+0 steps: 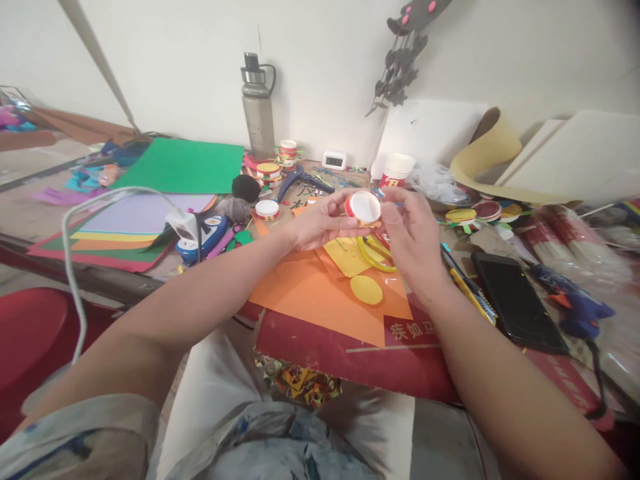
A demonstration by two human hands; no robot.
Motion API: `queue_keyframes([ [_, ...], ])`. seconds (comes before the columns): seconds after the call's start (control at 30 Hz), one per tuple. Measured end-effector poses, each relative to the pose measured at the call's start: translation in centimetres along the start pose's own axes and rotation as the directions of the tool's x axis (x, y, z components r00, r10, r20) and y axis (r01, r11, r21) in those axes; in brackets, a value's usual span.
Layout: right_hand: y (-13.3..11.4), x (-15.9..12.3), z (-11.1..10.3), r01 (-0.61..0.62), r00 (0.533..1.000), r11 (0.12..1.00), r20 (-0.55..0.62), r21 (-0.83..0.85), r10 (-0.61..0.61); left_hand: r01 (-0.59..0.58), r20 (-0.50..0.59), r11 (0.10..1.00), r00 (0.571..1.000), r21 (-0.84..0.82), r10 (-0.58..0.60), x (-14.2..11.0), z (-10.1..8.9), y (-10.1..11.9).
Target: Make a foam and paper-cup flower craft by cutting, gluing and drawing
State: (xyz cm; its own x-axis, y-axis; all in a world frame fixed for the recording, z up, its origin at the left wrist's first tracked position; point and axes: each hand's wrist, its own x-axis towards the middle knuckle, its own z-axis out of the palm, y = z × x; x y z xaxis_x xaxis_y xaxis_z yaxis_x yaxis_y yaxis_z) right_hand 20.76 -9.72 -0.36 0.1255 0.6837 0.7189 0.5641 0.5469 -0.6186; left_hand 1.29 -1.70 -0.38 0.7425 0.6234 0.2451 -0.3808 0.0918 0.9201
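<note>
My left hand [325, 221] is closed round the left side of a short paper cup piece [364, 207], white inside with a red and yellow outside. Its round opening tilts toward me. At the cup's right edge are the thumb and curled fingers of my right hand [413, 233], which also grips it. Below them lie a yellow paper disc [367, 290], a yellow paper sheet [344, 257] and a yellow loop-shaped thing [374, 259], partly hidden by my right hand. These rest on orange paper [320, 297].
Stacked paper cups [397, 170] stand behind my right hand. A phone [517, 300], a yellow cutter [470, 293] and a glue gun [575, 303] lie at right. At left are coloured sheets [185, 167] and a power strip [203, 239] with a white cable. A bottle [259, 110] stands behind.
</note>
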Motion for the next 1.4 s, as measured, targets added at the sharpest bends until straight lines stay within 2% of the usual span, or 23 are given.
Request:
queue_keyframes([
  [0.17, 0.7, 0.1, 0.0, -0.115, 0.993, 0.984, -0.013, 0.135, 0.118, 0.092, -0.017, 0.982, 0.995, -0.162, -0.096, -0.3, 0.1, 0.2],
  [0.27, 0.4, 0.0, 0.1, -0.061, 0.998, 0.993, -0.018, 0.097, 0.063, 0.115, -0.050, 0.977, 0.991, -0.182, -0.126, -0.3, 0.4, 0.5],
  [0.37, -0.1, 0.1, 0.0, 0.055, 0.998, 0.998, -0.014, -0.009, -0.055, 0.119, -0.059, 0.977, 0.990, -0.178, -0.131, -0.3, 0.5, 0.4],
  [0.47, -0.3, 0.1, 0.1, 0.118, 0.993, 0.992, 0.004, -0.052, -0.118, 0.094, -0.057, 0.982, 0.993, -0.161, -0.105, -0.2, 0.3, 0.1],
  [0.63, -0.3, 0.1, 0.3, 0.074, 0.997, 0.996, -0.001, -0.040, -0.074, 0.037, -0.035, 0.987, 0.998, -0.158, -0.043, 0.0, -0.1, -0.4],
  [0.8, -0.1, 0.2, 0.2, 0.043, 0.999, 0.999, -0.027, 0.030, -0.042, 0.013, -0.079, 0.992, 0.997, -0.125, -0.023, 0.1, 0.0, -0.5],
  [1.13, 0.0, 0.4, 0.2, 0.047, 0.998, 0.999, -0.047, 0.016, -0.046, -0.005, -0.055, 0.992, 0.998, -0.129, -0.002, -0.1, 0.1, -0.4],
  [1.3, 0.0, 0.5, 0.1, 0.079, 0.996, 0.996, -0.046, -0.029, -0.080, -0.019, -0.014, 0.999, 1.000, -0.039, 0.019, 0.1, -0.2, -0.6],
  [1.4, 0.0, 0.6, 0.0, 0.124, 0.991, 0.991, -0.047, -0.049, -0.126, -0.111, 0.019, 0.991, 0.994, 0.078, 0.110, 0.5, -0.6, -0.9],
])
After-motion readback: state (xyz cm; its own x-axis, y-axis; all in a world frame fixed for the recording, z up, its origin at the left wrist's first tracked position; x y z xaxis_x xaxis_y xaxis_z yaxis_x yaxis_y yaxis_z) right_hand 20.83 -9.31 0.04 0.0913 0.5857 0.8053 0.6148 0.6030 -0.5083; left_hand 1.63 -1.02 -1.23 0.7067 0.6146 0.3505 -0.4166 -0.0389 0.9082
